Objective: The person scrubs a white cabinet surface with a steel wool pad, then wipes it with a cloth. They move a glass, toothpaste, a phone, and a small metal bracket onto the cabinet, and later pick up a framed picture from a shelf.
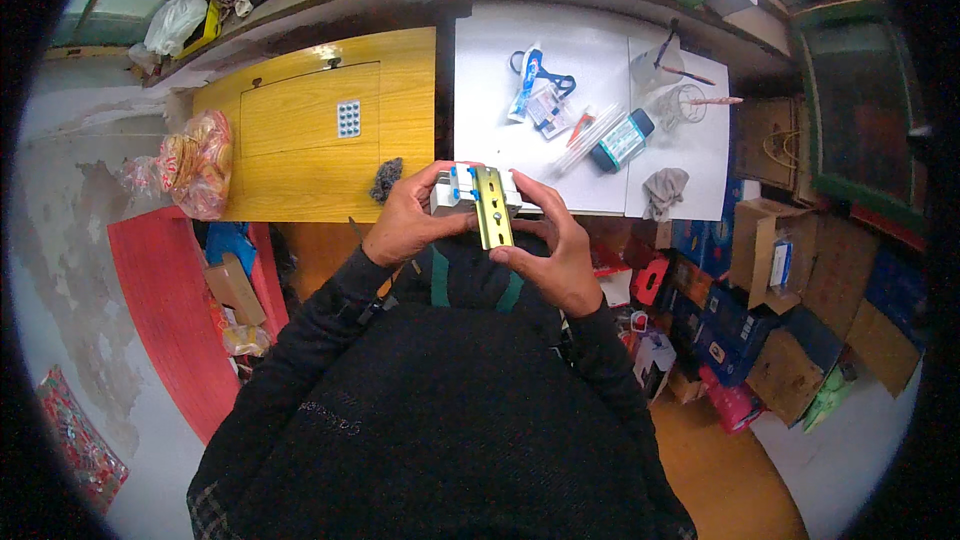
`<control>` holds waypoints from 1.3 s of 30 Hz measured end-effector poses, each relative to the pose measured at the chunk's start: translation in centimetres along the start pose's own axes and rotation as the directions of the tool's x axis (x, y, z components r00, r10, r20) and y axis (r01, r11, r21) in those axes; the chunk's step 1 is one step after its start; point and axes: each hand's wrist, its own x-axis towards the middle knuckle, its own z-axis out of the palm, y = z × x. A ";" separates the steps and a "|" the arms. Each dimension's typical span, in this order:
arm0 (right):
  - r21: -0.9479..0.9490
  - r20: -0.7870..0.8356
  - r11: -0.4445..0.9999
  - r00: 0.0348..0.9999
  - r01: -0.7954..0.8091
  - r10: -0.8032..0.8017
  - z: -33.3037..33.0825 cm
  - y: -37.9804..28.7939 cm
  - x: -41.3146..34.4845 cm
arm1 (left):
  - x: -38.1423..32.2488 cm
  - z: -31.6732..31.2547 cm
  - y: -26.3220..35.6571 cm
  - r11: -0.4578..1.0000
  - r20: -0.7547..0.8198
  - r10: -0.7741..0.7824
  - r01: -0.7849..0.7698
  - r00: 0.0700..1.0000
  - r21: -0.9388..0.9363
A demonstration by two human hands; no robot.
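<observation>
Between my hands, just in front of the tables' near edge, is a white electrical device (447,193) with blue parts, which looks like a circuit breaker. A slotted yellowish metal DIN rail (493,211) lies along its face and reaches past it towards me. My left hand (409,219) grips the device's left side, with the thumb beneath near the rail. My right hand (556,244) holds the right side, its thumb at the rail's near end. The fingers behind the device are partly hidden.
On the yellow wooden table (300,187) lie a blister pack (349,118), a dark scouring pad (387,180) and a bag of round food (196,165). The white table (487,37) carries a toothpaste tube (526,82), a teal-labelled bottle (624,140), a glass (681,103) and a grey cloth (664,191).
</observation>
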 end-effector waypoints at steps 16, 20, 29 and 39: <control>0.056 -0.015 0.998 0.999 0.031 -0.031 1.7 -0.3 0.8 | -1.2 -1.5 0.0 0.994 -0.027 0.051 -0.049 0.998 0.093; 0.072 -0.019 0.997 1.000 0.013 -0.011 1.7 -0.4 1.0 | -1.1 -1.4 0.2 0.995 -0.022 0.048 -0.046 0.999 0.083; 0.077 -0.044 0.997 0.999 0.011 -0.007 0.8 -0.2 1.0 | -0.2 -0.5 0.5 0.993 -0.013 0.042 -0.040 0.999 0.107; 0.096 -0.068 0.995 0.998 0.014 -0.008 -0.3 0.0 1.1 | 0.7 0.3 0.8 0.993 -0.005 0.033 -0.032 0.999 0.118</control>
